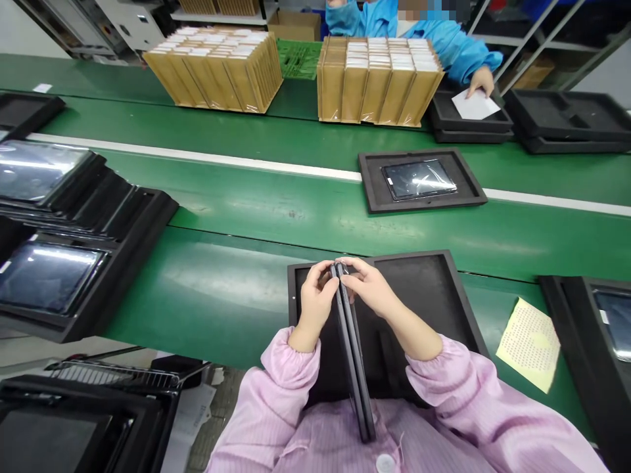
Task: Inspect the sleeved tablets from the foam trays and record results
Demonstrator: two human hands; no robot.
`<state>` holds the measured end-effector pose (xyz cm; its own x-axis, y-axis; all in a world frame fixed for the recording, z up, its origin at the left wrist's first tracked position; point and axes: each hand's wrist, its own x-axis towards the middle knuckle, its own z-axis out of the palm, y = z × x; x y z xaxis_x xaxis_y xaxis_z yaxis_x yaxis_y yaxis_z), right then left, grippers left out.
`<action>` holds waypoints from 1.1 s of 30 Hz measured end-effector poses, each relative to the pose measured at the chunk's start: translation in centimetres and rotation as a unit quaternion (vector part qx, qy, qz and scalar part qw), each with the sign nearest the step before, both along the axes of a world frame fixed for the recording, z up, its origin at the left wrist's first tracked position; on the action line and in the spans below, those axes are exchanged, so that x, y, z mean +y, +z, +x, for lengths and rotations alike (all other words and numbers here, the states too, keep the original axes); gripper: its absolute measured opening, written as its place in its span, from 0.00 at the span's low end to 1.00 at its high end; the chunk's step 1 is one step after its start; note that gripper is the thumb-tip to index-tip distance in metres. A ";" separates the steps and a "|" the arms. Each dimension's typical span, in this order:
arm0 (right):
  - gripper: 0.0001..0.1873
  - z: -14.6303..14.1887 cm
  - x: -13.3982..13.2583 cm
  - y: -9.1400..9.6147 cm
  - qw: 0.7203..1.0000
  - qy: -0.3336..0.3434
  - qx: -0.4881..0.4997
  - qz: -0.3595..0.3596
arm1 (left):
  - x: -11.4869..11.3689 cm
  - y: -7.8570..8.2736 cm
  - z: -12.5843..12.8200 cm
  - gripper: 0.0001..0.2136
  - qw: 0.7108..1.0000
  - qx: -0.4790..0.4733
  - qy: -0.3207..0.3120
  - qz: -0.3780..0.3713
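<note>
Pink smock [315, 433]: nearest the camera; long sleeves gathered at the wrists.
Pair of tablets [351, 355]: two dark, slim units, side by side, stood on edge above the black tray [421, 295]; whether they rest on its floor, cannot tell.
Long axis: runs from the hands back toward the smock, drifting slightly rightward at the near end; slim long edges face the camera, broad faces look left and right.
Left hand [317, 299]: curled, thumb against the left side, pinching the far end of the pair; fingertips partly hidden.
Right hand [373, 288]: curled likewise at the same end, thumb against the right side.
Handling, judged: keep ends flush and grip by the edges; an even, light pinch should spare the glass; the near end looks unsupported by the hands and may swing or splay.
Yellow sheet [530, 345]: marked in rows, on the green table [236, 282], right of the black tray.
Foam tray [474, 180]: beyond the hands, with one film-wrapped tablet [419, 179] lying flat.
Left-hand trays [148, 220]: stacked, bearing further tablets.
Cardboard dividers [379, 89]: two upright blocks at the far side, white pieces in the slots.
Co-worker's hand [482, 80]: on a white card [476, 105].
</note>
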<state>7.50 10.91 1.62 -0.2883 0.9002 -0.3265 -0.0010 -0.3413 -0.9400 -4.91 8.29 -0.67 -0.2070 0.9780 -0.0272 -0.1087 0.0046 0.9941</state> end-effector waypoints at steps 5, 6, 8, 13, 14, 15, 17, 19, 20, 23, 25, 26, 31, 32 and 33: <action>0.15 0.0 0.0 0.1 1.000 0.012 0.015 0.009 | 0.1 0.3 -0.3 0.11 1.000 0.007 -0.010 -0.014; 0.15 0.0 0.0 0.0 1.000 0.015 0.015 0.009 | 0.1 0.3 -0.5 0.12 1.000 0.006 -0.016 -0.017; 0.15 0.1 0.0 -0.1 1.000 0.024 0.018 0.009 | 0.0 0.3 -0.7 0.12 0.999 0.002 -0.034 -0.019; 0.24 0.9 -0.3 -0.2 0.996 0.067 0.047 0.024 | -0.4 -0.3 -1.5 0.21 0.993 -0.047 -0.110 -0.006; 0.25 1.0 -0.3 -0.2 0.996 0.075 0.047 0.027 | -0.5 -0.5 -1.6 0.22 0.991 -0.050 -0.120 -0.001; 0.26 1.1 -0.3 -0.1 0.995 0.081 0.046 0.027 | -0.5 -0.7 -1.7 0.23 0.991 -0.049 -0.126 0.004; 0.26 1.2 -0.2 -0.2 0.995 0.087 0.045 0.024 | -0.5 -0.8 -1.8 0.23 0.991 -0.041 -0.129 0.011; 0.27 1.2 -0.1 -0.2 0.995 0.090 0.051 0.017 | -0.4 -0.9 -1.8 0.23 0.990 -0.038 -0.135 0.011; 0.27 1.2 -0.1 -0.2 0.994 0.090 0.053 0.014 | -0.4 -0.9 -1.8 0.24 0.990 -0.038 -0.139 0.009; 0.28 1.3 -0.3 -0.3 0.995 0.088 0.048 0.015 | -0.5 -0.9 -1.8 0.24 0.989 -0.031 -0.142 0.007; 0.30 1.5 -0.5 -0.4 0.995 0.091 0.042 0.020 | -0.6 -0.9 -1.8 0.25 0.988 -0.031 -0.148 0.008; 0.31 1.6 -0.6 -0.4 0.994 0.096 0.040 0.022 | -0.7 -1.0 -1.9 0.26 0.987 -0.035 -0.157 0.010; 0.37 2.0 -0.4 -0.7 0.992 0.115 0.010 0.056 | -0.6 -1.2 -2.1 0.35 0.983 -0.028 -0.182 0.023; 0.37 2.1 -0.6 -0.9 0.991 0.112 -0.001 0.069 | -0.7 -1.3 -2.1 0.35 0.983 -0.015 -0.179 0.026; 0.37 2.1 -0.9 -1.1 0.991 0.102 -0.013 0.086 | -1.0 -1.5 -2.0 0.35 0.984 -0.002 -0.175 0.033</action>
